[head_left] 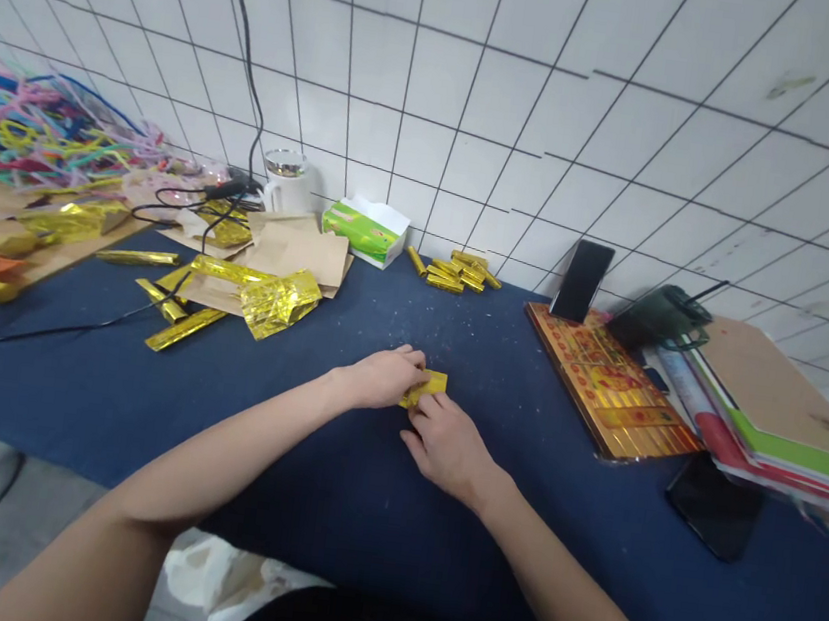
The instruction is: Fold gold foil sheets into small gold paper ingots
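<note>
While both hands meet near the middle of the blue table (148, 389), a small gold paper piece (426, 389) lies flat on the cloth between them. The left hand (383, 377) curls its fingers over the piece's left end, pressing it down, and the right hand (447, 446) pinches the near edge with thumb and fingertips; both are closed on the piece. Toward the far edge, against the tiled wall, sits a small heap of folded gold ingots (456, 270), with a green tissue box (364, 232) just to its left and a white cup (285, 182) beyond that. Loose gold foil sheets (275, 302) and brown paper (293, 250) are scattered over the far left part, crossed by a black cable (80, 325). At the right edge lies a stack of printed gold paper (613, 385), a dark phone (583, 279) leaning upright behind it, and another phone (714, 506) flat near the right corner beside coloured folders (784, 437).
</note>
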Demonstrator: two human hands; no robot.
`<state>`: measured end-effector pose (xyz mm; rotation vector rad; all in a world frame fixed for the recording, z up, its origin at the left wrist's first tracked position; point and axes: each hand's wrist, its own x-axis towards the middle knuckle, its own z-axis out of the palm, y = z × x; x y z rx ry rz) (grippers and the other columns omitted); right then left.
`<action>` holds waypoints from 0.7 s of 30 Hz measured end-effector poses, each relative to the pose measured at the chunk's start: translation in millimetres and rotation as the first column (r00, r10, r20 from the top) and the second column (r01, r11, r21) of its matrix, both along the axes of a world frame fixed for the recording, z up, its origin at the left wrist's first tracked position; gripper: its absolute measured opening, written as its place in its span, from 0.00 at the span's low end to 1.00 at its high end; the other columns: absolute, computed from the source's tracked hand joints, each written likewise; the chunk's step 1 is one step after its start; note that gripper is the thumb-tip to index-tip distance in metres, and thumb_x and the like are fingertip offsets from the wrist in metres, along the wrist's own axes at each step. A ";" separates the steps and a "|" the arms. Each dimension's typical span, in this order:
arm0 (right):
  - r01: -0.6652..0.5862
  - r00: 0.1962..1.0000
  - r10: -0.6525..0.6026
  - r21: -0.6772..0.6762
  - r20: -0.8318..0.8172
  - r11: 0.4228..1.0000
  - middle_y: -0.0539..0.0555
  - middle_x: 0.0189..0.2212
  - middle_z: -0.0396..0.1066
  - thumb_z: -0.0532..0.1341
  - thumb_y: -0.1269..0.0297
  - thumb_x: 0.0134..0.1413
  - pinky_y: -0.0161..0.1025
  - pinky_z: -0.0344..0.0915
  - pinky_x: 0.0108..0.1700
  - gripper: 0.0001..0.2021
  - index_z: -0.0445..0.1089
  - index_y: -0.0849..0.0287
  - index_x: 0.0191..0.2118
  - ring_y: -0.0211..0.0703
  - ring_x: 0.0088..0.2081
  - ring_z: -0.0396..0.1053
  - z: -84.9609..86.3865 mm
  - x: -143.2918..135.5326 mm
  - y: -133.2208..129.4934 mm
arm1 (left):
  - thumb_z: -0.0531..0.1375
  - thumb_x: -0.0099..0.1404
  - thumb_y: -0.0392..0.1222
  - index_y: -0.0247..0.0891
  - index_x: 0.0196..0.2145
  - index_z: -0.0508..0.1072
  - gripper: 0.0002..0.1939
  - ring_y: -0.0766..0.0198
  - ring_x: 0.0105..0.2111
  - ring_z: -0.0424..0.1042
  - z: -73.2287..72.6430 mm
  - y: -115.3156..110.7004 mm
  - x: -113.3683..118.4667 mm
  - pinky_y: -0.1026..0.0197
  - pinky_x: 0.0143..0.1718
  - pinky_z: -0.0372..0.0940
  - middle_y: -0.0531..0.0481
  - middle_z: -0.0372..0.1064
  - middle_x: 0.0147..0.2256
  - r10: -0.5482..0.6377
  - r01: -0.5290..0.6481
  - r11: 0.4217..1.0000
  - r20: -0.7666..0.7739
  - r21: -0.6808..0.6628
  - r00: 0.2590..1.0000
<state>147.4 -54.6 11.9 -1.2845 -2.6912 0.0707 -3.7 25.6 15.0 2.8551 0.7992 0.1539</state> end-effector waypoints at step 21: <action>0.025 1.000 -0.025 0.001 0.011 1.000 0.59 0.34 0.67 0.52 0.67 0.54 0.45 0.63 0.40 0.10 0.68 0.63 0.37 0.49 0.38 0.62 -3.4 -3.4 -3.9 | 0.50 0.61 0.33 0.36 0.36 0.69 0.09 0.63 0.40 0.62 -4.4 -16.9 -14.5 0.61 0.44 0.58 0.47 0.63 0.35 -0.010 0.011 1.000 0.065 -0.013 0.998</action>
